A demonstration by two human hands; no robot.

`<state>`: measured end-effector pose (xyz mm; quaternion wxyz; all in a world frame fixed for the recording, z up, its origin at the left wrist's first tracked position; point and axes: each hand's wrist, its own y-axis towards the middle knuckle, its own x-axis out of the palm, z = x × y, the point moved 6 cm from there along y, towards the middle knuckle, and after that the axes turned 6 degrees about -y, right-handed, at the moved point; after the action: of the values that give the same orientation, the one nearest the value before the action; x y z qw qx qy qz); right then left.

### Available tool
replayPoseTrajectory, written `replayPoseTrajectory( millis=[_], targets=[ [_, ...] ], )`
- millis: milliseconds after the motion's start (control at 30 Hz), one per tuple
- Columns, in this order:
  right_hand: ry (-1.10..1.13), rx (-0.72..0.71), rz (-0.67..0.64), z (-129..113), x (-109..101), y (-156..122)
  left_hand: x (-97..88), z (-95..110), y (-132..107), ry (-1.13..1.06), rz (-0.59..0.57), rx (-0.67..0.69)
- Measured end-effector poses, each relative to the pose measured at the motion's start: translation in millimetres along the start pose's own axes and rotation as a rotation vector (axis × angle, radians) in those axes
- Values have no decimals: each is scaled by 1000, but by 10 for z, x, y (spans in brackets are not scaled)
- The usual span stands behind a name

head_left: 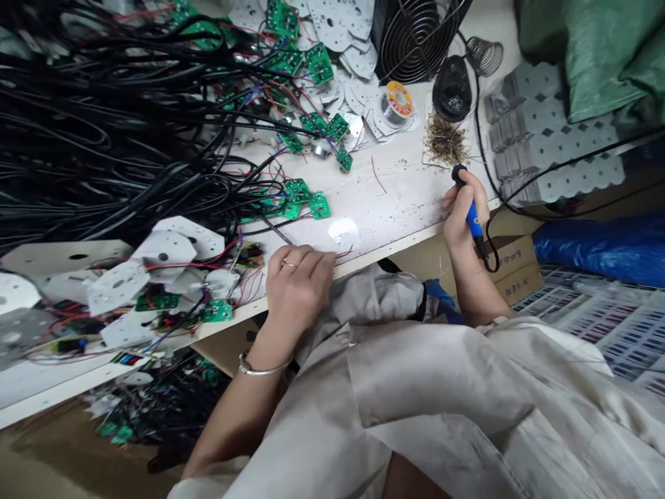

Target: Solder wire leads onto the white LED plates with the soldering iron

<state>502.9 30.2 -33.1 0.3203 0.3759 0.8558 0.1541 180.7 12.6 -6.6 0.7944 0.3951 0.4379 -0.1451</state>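
A near, head-worn view looks forward and steeply down at the workbench [354,198].

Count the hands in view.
2: the left hand at the front edge of the table, the right hand around the blue iron. No others show.

we wear a loose, pale beige garment [426,374] with a slight sheen, falling in broad folds and creases. a seam [356,395] runs down its front, with a small button-like dot [352,344] near the top. our sleeves [215,475] match it, ending near the elbows. our left hand [301,284] bears a thin ring [289,263], its wrist a silvery bracelet [266,371] with a coiled part. greyer cloth [377,298] covers our lap.
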Motion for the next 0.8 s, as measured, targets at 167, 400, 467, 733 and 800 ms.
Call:
replayPoseTrajectory(
  millis=[167,400,467,733,800],
  targets=[
    [81,221,98,175,14,168,-48,30,50,47,22,64],
    [162,226,3,147,93,163,-61,52,69,48,99,23],
    [166,237,-1,146,94,162,-29,14,52,14,116,-53],
    [216,234,19,61,64,144,97,-168,-49,-101,87,-301],
    [270,228,14,-47,62,60,119,-186,-31,-144,73,-359]
  ],
)
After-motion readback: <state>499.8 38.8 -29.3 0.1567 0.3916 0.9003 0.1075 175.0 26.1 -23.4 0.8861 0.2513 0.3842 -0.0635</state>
